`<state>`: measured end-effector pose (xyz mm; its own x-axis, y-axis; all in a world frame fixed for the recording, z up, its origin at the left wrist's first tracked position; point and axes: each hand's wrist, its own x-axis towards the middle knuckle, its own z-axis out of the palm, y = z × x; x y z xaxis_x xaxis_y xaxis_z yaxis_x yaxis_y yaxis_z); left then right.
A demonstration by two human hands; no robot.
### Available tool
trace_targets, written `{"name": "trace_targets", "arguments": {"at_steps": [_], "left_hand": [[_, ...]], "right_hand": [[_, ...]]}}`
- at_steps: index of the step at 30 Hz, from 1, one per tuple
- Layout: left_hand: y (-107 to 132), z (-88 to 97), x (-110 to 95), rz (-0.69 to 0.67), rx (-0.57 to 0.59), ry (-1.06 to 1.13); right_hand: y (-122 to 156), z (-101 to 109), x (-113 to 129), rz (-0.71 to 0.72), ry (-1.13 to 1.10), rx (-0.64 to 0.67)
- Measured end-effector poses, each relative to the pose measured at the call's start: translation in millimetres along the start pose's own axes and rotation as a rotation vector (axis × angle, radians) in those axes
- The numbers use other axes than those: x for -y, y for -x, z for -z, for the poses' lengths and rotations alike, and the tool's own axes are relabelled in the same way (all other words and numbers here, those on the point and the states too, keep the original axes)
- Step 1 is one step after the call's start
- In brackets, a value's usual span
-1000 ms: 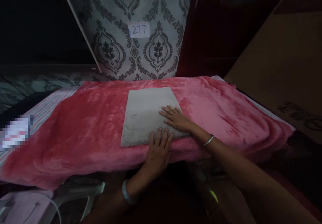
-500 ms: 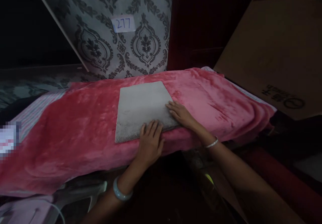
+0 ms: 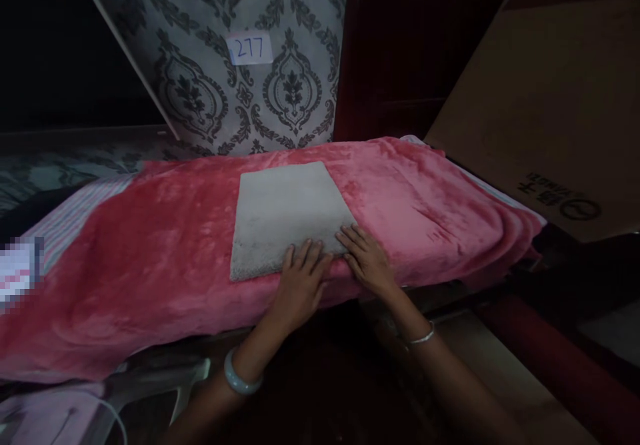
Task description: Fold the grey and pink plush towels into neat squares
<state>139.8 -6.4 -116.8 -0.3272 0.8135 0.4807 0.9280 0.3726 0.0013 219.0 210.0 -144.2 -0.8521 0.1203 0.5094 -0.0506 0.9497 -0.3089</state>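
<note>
A flat grey mat (image 3: 287,208) with a plush-looking surface lies on a pink fleece blanket (image 3: 165,245). My left hand (image 3: 303,281) rests its fingertips on the mat's near edge, fingers spread, palm down. To the right, my right hand (image 3: 367,258) lies over the mat's near right corner with its fingers stretched out. Neither hand is closed around anything. My left wrist bears a pale bangle (image 3: 239,373), my right a thin silver one (image 3: 424,333).
A large cardboard box (image 3: 550,98) leans at the right, by a dark red cabinet (image 3: 390,51). Patterned wallpaper carries a paper marked 277 (image 3: 250,47). A dark screen (image 3: 65,58) stands at the left. Striped cloth (image 3: 85,205) shows under the blanket, and a chair frame (image 3: 185,385) below.
My right hand has slid toward me along the mat's right edge to its near corner. My left hand stays at about the same place on the near edge.
</note>
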Motion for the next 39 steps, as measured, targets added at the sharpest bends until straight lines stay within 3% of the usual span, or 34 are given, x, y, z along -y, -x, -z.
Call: {"name": "trace_targets", "arguments": {"at_steps": [5,10,15,19,23,25,28,33,36,39], "left_hand": [[21.3,18.8,31.8,0.139,-0.097,-0.077],[41.0,12.9,47.4,0.185,-0.055,-0.12],[45.1,8.0,48.5,0.183,-0.066,-0.132],[41.7,9.3,39.8,0.171,-0.197,-0.101],[37.3,3.0,26.1,0.152,-0.31,-0.079],[37.5,-2.5,22.9,0.135,-0.317,-0.082],[40.7,-9.6,23.6,0.116,-0.323,-0.096],[42.1,-13.9,23.2,0.129,-0.378,-0.074],[40.2,-8.2,22.0,0.14,-0.378,-0.028],[42.2,3.0,29.1,0.168,-0.402,-0.015]], "right_hand": [[-1.6,8.9,12.6,-0.026,0.055,0.023],[4.8,4.3,26.1,0.049,0.092,0.076],[10.1,3.1,22.7,0.037,0.083,0.052],[-15.3,6.2,48.1,0.082,0.116,0.018],[-49.4,-3.7,87.9,0.297,0.115,0.208],[-57.9,-10.5,92.7,0.324,0.115,0.314],[-57.9,-11.9,72.2,0.229,0.167,0.369],[-51.4,15.0,27.0,-0.143,0.307,0.361],[-59.6,28.3,37.2,-0.178,0.337,0.321],[-76.7,22.1,74.9,0.032,0.27,0.34]]}}
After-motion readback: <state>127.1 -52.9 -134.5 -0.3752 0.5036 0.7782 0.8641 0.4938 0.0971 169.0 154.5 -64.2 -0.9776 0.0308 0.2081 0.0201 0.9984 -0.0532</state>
